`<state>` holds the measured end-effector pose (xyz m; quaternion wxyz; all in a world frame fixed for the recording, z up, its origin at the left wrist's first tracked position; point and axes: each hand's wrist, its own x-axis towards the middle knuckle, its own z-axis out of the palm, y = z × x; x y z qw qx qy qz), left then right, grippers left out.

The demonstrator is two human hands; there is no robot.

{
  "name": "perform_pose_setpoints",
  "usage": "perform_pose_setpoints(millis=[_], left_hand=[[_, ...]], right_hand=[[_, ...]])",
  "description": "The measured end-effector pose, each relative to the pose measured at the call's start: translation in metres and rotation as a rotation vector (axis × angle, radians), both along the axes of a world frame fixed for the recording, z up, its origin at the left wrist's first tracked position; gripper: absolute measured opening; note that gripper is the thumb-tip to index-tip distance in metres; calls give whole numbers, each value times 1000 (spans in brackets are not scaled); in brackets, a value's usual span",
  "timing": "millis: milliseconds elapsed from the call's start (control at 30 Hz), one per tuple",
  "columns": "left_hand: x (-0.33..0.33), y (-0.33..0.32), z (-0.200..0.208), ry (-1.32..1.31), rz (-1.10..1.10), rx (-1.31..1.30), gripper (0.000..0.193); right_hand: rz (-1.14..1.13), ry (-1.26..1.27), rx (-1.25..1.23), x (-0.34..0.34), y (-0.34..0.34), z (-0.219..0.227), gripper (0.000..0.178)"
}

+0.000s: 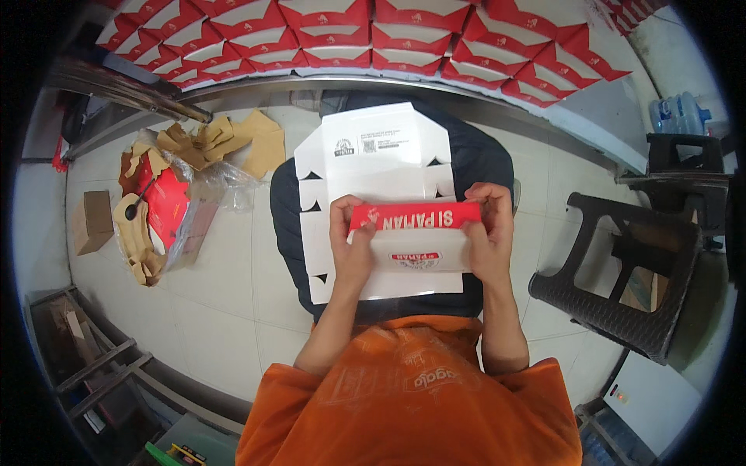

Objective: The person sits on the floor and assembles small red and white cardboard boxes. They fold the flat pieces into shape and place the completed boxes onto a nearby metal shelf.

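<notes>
Across my lap lie flat white carton blanks (388,178) with die-cut flaps and dark notches along their sides. Above them I hold a red-and-white carton blank (418,243), its red printed strip bent up along the far edge. My left hand (352,240) grips its left end, with the thumb on top of the card. At the right end my right hand (490,234) pinches the red strip's corner between thumb and fingers. Whatever the fingertips do beneath the card is hidden.
Rows of folded red-and-white boxes (334,35) fill the table ahead. An opened parcel (194,225) with torn brown paper (264,144) lies on the floor at left, near a small brown carton (93,223). At right a dark plastic stool (622,330) lies tipped over.
</notes>
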<state>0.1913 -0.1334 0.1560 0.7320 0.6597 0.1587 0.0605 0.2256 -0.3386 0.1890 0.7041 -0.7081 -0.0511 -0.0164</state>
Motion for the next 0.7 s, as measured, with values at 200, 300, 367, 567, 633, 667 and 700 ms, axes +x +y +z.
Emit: perform_pose_setpoints(millis=[200,300,367,567,633,667,700], left_hand=[[41,45,17,529,-145,-430,38],[56,46,33,687,-456,-496,40],[58,44,34,699,-621,-647,45],[51,-23,-14,45,-428,216,75],[30,-64,-23,-125,-350,634,93],[26,-73,-24,-117,-345,705,95],[23,-79,-26,-105,-342,777,97]], right_hand=[[674,-484,-814,-4,-6,90,56],[777,-514,-920,0,0,127,54],[706,-490,-894,8,-1,133,51],[-465,-1019,-823,91,-22,175,65],[-559,-924,-832,137,-7,182,74],[-545,-868,-882,160,-1,181,79],[-464,-833,-904,178,9,181,82]])
